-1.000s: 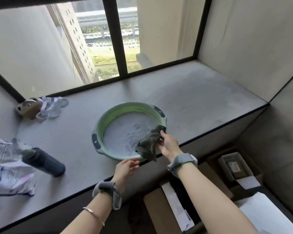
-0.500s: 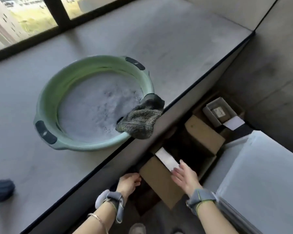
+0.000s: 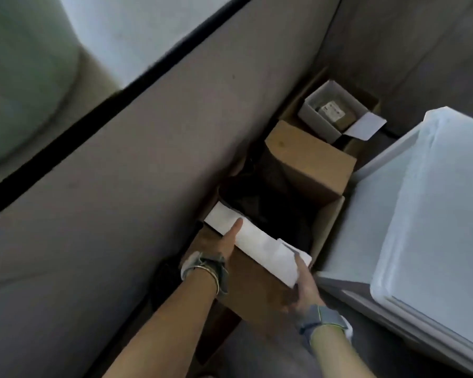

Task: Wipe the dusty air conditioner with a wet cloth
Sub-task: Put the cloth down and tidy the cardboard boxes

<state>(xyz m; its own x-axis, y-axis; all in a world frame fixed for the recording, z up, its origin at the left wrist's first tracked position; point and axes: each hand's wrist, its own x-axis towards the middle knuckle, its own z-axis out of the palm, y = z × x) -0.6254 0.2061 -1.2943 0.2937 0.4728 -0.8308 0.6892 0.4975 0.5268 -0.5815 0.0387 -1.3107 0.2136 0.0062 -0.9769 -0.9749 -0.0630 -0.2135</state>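
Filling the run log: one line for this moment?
left hand: on white flap | right hand: grips flap | brown cardboard box: open

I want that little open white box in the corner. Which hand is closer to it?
Right. The right hand lies below the small open white cardboard box; the left hand sits further left.

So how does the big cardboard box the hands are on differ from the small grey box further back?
The big cardboard box is brown and nearest the person; the small grey box is pale grey and lies further back. The left hand and right hand touch the big cardboard box at its white flap; nothing touches the small grey box. The big one's inside looks dark; the small one shows a labelled item. Both are open.
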